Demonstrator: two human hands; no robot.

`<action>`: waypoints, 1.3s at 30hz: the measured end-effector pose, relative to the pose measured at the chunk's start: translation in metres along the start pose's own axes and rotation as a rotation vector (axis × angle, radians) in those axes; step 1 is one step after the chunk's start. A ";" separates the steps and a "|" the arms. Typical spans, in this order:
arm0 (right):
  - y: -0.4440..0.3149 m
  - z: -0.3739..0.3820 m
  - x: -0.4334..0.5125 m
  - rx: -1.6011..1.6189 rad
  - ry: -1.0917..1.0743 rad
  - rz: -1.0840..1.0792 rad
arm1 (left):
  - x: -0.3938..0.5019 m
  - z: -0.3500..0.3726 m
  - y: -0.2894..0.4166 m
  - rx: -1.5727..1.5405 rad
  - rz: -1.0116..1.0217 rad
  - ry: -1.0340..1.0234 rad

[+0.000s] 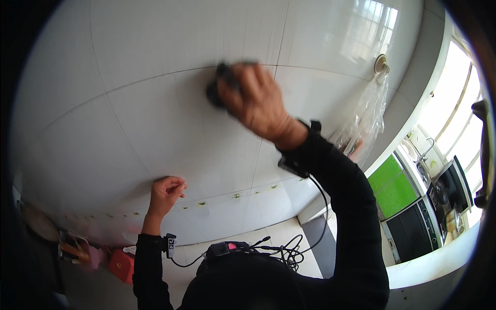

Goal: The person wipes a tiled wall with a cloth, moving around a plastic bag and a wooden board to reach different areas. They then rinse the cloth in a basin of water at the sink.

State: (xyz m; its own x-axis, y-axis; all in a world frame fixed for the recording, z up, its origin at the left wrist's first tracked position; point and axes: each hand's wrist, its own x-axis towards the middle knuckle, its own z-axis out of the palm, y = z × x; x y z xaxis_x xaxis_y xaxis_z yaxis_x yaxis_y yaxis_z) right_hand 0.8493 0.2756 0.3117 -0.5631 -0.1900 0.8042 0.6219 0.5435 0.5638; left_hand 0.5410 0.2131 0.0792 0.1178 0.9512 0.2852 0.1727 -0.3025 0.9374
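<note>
A wall of glossy white tiles (186,128) fills most of the view before me. My right hand (254,100) is raised to it, its fingers wrapped round a dark object (217,91) pressed at the tile face near a horizontal joint. Motion blur hides what exactly this object is, though it looks like a black scrubber or cloth. Lower and to the left, my left hand (166,193) is beside the wall with its fingers curled in and the thumb against them. Nothing shows in it; whether it touches the tiles is unclear.
A clear plastic bag (366,116) hangs from a round wall hook (381,64) at right. Cables (288,252) coil at my waist and run to both wrists. Bottom left stands a red container (122,265). Through an opening at right are green cabinets (397,186) and a stove (440,193).
</note>
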 end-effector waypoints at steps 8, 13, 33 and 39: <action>0.001 0.002 0.004 -0.078 0.041 0.136 | 0.000 -0.005 0.008 -0.011 -0.035 -0.016; 0.007 0.007 0.010 -0.134 -0.062 0.196 | 0.000 -0.003 0.009 0.023 -0.066 0.008; 0.034 -0.028 -0.123 -0.145 -0.025 0.426 | -0.003 0.001 -0.005 0.121 -0.081 0.104; -0.086 -0.039 -0.252 -0.031 -0.456 0.132 | 0.005 0.021 -0.002 0.138 -0.008 0.097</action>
State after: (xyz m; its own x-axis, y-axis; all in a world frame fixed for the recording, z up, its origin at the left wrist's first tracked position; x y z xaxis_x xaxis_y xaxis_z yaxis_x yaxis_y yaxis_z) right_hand 0.9585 0.2446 0.0678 -0.6556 0.2608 0.7087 0.7159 0.5131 0.4735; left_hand 0.5621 0.2172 0.0748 0.0218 0.9531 0.3017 0.3071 -0.2936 0.9053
